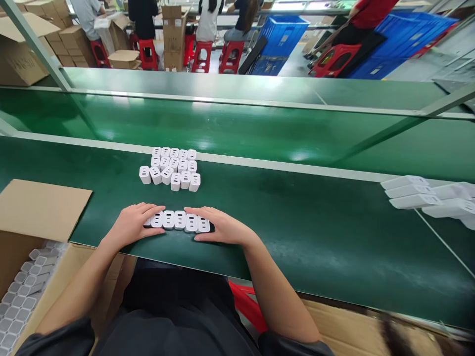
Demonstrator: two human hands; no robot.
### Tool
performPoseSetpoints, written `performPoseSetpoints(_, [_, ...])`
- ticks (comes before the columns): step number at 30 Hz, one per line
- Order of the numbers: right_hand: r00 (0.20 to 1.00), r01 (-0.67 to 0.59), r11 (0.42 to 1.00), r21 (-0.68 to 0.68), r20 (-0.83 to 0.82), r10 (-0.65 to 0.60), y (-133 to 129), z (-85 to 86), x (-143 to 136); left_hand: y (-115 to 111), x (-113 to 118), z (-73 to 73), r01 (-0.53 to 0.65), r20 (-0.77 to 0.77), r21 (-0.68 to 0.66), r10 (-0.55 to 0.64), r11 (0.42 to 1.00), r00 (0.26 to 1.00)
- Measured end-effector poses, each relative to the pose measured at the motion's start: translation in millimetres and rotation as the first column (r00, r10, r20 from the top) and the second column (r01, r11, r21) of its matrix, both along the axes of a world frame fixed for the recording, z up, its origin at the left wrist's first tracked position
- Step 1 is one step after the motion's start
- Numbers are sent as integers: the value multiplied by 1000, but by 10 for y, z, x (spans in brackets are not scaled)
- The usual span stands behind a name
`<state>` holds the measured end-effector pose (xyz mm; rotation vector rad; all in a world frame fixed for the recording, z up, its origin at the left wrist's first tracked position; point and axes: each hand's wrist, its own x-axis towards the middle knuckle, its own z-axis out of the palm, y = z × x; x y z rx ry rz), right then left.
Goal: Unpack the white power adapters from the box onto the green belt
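A row of white charger blocks (180, 220) stands side by side on the green table, their slotted port faces turned up. My left hand (135, 225) grips the left end of this row, thumb and fingers on its near and far sides. At the other end my right hand (218, 226) holds the row in the same way, fingers partly covering the last blocks. Farther from me, more white charger blocks (174, 165) stand upright in several rows; the nearest of those rows is uneven, with some blocks turned askew.
An open carton (77, 252) at lower left holds many clear-topped white pieces (22, 301); its flap (40, 205) overlaps the table. White blocks (415, 192) lie stacked at the right. A green conveyor belt (237, 128) runs behind a pale rail. People sit beyond, near blue crates (284, 37).
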<state>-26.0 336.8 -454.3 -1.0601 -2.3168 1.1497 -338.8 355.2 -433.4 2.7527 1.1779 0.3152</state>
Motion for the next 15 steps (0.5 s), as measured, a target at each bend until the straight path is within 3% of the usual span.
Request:
performPoseSetpoints(3, [992,24,1000,-15,-127,-26,29,10,57,5,-39,17,35,86,32,-38,999,996])
performPoseSetpoints(6, [940,250,967,56,-251,-229,79,-32,87,-1,-121,-13,68,301,83,-90,994,949])
performPoseSetpoints(9, [873,451,877,167,-287,-394,142,-98,59,-18,-223,-141,-30,551,78,-18,997,834])
performPoseSetpoints(12, [881,466,836,290,-231,-412,241,-87,-14,-25,-312,-307,-185,703,15,121,983,700])
performPoseSetpoints(15, [914,395,819,415,-85,-398,409,6,-132,-9,-366,-416,-231,759,-87,215,969,614])
